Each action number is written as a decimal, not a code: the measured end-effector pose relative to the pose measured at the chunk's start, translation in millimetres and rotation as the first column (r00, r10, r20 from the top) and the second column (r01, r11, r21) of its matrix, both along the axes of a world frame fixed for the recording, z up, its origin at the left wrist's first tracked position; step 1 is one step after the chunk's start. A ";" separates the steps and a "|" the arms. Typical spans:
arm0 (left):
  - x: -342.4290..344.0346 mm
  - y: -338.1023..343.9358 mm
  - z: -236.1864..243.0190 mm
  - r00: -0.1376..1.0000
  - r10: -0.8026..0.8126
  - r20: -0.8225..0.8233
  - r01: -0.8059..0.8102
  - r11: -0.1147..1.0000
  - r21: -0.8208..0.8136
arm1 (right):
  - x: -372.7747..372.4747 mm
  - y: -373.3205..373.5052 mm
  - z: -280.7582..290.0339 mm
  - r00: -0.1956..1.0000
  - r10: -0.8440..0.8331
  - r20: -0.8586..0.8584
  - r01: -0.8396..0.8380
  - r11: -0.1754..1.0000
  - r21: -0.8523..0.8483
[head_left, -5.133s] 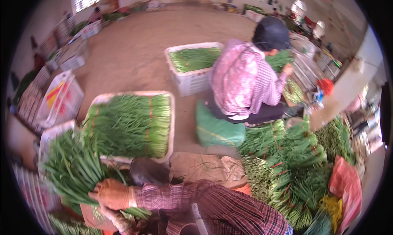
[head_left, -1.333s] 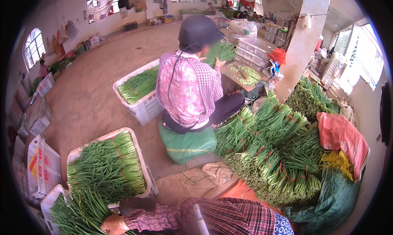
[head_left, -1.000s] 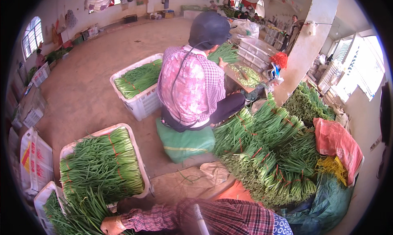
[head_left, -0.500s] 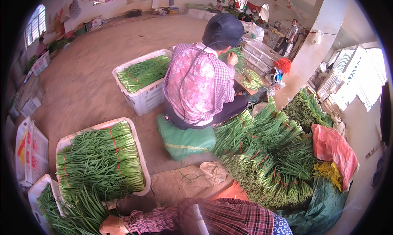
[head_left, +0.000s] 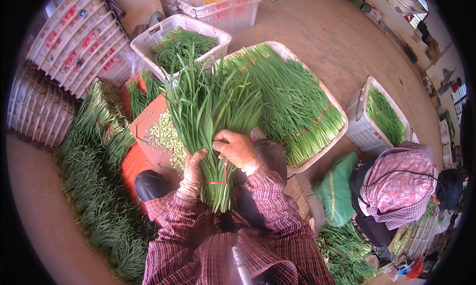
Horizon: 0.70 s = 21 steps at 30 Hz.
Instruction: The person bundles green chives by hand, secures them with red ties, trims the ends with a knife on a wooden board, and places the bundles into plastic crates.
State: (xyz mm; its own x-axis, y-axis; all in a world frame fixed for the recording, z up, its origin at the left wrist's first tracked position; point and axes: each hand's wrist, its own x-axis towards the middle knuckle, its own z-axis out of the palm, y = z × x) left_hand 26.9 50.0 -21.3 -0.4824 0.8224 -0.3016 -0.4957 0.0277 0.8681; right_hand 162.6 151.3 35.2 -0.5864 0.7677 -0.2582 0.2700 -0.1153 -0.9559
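My left hand [head_left: 194, 167] grips a long bunch of green leafy stalks [head_left: 210, 104], upright in front of my chest, a red band [head_left: 215, 182] round its pale lower ends. My right hand [head_left: 235, 148] is closed on the same bunch a little higher, fingers curled among the leaves. Just behind and left of the bunch lies a reddish board [head_left: 146, 128] strewn with chopped pale stalk ends [head_left: 163, 136].
Crates of banded bundles [head_left: 310, 156] [head_left: 223, 41] [head_left: 367, 138] stand ahead and right. Stacked crates [head_left: 74, 42] rise at upper left. More bundles [head_left: 99, 195] lie along my left. A co-worker [head_left: 391, 186] sits at right beside a green sack [head_left: 334, 190].
My view has swung left and down, so the co-worker now appears at right. The bunch has come from the lower-left edge to upright before me, with both hands on it.
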 end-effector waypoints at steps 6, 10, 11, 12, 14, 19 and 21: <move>-0.1 -21.6 14.2 0.990 -0.016 0.143 0.012 1.000 0.025 | -5.2 -12.9 -0.1 0.998 0.065 -0.027 -0.068 0.989 -0.135; 5.7 -18.9 17.0 0.987 -0.019 0.161 0.014 0.999 0.037 | 0.2 -10.3 -0.3 0.996 0.072 -0.058 -0.082 0.980 -0.184; 4.2 -19.5 16.0 0.988 -0.034 0.153 0.029 0.999 0.034 | 0.4 -9.7 2.3 0.995 0.086 -0.051 -0.094 0.977 -0.193; 3.3 -19.1 16.2 0.987 -0.029 0.155 0.023 0.999 0.040 | 0.1 -9.5 4.5 0.993 0.109 -0.048 -0.116 0.978 -0.175; 1.9 -18.2 14.6 0.987 -0.019 0.161 0.010 0.999 0.051 | -1.2 -10.0 7.6 0.987 0.156 -0.042 -0.160 0.977 -0.141; -10.0 -20.4 -4.7 0.990 -0.054 0.129 0.049 0.998 0.042 | -9.2 -10.9 22.0 0.965 0.224 0.136 -0.224 0.974 -0.012; -5.8 -21.0 3.8 0.993 -0.006 0.116 0.000 0.999 0.053 | -11.8 -7.9 6.3 0.963 0.221 0.155 -0.247 0.954 0.172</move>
State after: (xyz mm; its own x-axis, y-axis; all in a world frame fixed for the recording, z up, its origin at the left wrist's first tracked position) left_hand 21.1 29.0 -17.5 -0.4440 0.8401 -0.3115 -0.5929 -0.0148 0.8052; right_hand 150.8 143.3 41.5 -0.7258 0.6549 -0.2104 0.3937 0.1447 -0.9078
